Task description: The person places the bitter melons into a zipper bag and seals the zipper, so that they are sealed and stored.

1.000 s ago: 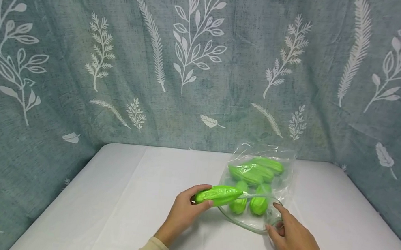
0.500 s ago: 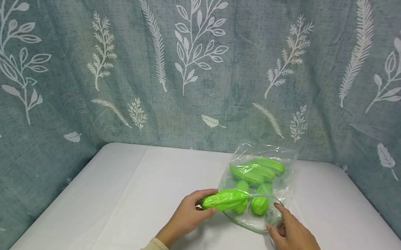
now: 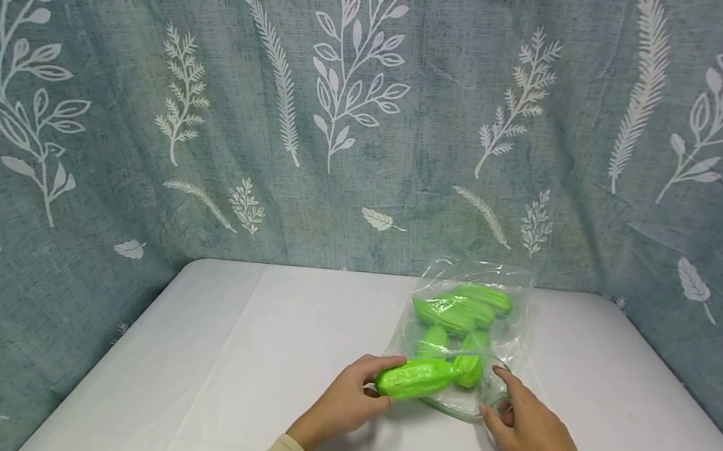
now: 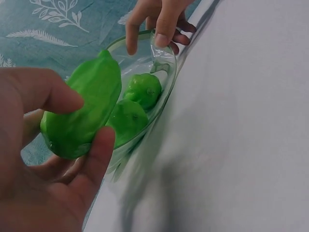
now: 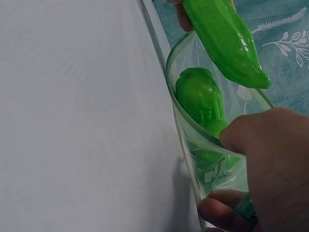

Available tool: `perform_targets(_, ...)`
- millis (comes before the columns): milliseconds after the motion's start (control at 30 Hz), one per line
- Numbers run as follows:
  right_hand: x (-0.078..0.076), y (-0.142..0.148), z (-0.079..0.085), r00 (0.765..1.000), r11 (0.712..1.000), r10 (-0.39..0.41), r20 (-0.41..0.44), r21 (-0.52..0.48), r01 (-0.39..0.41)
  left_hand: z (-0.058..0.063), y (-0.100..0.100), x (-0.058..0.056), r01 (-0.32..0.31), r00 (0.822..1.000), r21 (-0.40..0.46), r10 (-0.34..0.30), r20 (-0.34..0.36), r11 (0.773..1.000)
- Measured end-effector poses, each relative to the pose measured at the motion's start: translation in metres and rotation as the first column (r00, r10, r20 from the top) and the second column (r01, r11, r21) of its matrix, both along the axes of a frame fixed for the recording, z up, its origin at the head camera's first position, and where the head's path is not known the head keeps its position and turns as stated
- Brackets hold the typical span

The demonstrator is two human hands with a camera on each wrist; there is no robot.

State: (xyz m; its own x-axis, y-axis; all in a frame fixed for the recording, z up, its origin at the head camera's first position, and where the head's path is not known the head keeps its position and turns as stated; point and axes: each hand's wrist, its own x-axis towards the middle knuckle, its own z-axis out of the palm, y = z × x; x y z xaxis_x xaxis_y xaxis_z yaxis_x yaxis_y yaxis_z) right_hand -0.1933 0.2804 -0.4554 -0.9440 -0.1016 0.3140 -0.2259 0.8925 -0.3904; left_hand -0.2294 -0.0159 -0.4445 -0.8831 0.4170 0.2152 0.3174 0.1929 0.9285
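My left hand (image 3: pixel 346 404) holds a glossy bright green gourd (image 3: pixel 419 379) by its blunt end, thumb on one side and fingers on the other. Its pointed tip faces right, at the mouth of a clear zip bag (image 3: pixel 516 330). In the left wrist view the same gourd (image 4: pixel 89 106) hangs beside the bag's green-edged opening. My right hand (image 3: pixel 534 438) pinches the right side of that rim, and the mouth gapes. Several similar gourds lie inside; two nearest the opening show in the right wrist view, one gourd (image 5: pixel 199 94) most plainly.
The bag lies on a white-covered table (image 3: pixel 254 361), toward its back right. Behind and at both sides hangs a blue-green curtain (image 3: pixel 364 204) with white leaf patterns, close to the table's back edge.
My left hand has carried the gourd rightward and a little nearer to me, and it now hides part of the bag's mouth. The right hand has stayed at the rim.
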Motion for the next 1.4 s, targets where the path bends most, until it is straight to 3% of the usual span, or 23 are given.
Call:
perform_targets(233,-0.001,0.0,-0.001,1.0,1.0,-0.004,0.016,-0.002,0.004,-0.004,0.002,0.0,-0.013,1.0,-0.022,0.013,-0.025,1.0)
perform_targets(767,-0.001,0.0,0.0,1.0,1.0,-0.008,0.02,0.002,0.008,-0.011,0.009,0.003,0.02,1.0,-0.096,-0.02,0.003,0.995)
perform_targets(1233,-0.001,-0.001,0.0,1.0,1.0,-0.003,0.022,-0.004,0.003,-0.01,0.018,0.007,0.0,0.993,-0.17,-0.02,-0.116,0.985)
perform_targets(1400,-0.001,-0.001,-0.001,1.0,1.0,0.0,0.009,-0.006,0.0,-0.01,0.021,0.011,-0.008,0.989,-0.246,-0.028,-0.146,0.969)
